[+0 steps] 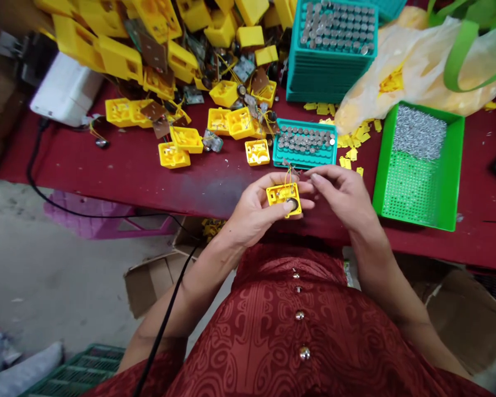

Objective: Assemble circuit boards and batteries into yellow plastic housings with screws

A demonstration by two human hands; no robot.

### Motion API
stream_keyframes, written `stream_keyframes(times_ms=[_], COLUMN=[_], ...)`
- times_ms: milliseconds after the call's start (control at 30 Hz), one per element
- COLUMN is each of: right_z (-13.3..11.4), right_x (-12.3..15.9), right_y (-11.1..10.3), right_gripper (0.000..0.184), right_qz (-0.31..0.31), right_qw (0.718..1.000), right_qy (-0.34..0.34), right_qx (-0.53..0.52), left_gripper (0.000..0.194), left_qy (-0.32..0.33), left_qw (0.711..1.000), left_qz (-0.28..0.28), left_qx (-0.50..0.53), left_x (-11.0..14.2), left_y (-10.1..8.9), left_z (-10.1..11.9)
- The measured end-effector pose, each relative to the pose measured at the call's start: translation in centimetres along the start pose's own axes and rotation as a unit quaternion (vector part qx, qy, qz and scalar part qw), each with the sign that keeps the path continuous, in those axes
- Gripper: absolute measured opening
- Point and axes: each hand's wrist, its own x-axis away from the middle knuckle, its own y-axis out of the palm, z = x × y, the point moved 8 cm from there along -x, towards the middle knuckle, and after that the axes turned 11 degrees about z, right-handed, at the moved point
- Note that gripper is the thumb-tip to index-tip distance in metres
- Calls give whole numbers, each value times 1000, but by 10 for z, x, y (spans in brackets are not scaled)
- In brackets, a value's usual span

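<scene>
My left hand (256,207) is closed around a small open yellow plastic case (276,196). Its thumb presses on a round dark part, perhaps a small speaker, in the case's lower corner. Thin yellow wires (289,175) rise from the case toward a small part at its far side. Close by on the right, my right hand (341,190) has thumb and forefinger pinched together; whatever sits between them is too small to make out. Just beyond both hands lies a teal tray (306,162) with several round silver button cells in it.
Yellow cases (119,58) with wires and circuit boards are heaped at the back left. Stacked teal trays (328,74) stand behind. At right, a green basket (457,165) contains screws, near a plastic bag (421,60) and small yellow pieces (357,135). A black cable (33,160) hangs across the left.
</scene>
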Motion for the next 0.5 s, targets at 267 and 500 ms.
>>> stream_keyframes(times_ms=[267,500], right_z=[4,-14], right_x=[-16,-45], right_y=[37,52], right_gripper=[71,75], right_qz=[-149,-230], right_qw=[968,970], right_qy=[153,30], right_qx=[-128,67], left_gripper=[40,39], left_qy=[-21,-129], left_qw=[997,979], left_qz=[-69,-130], left_qx=[30,86], left_x=[5,13], left_y=[-9,-16], left_z=[-3,-19])
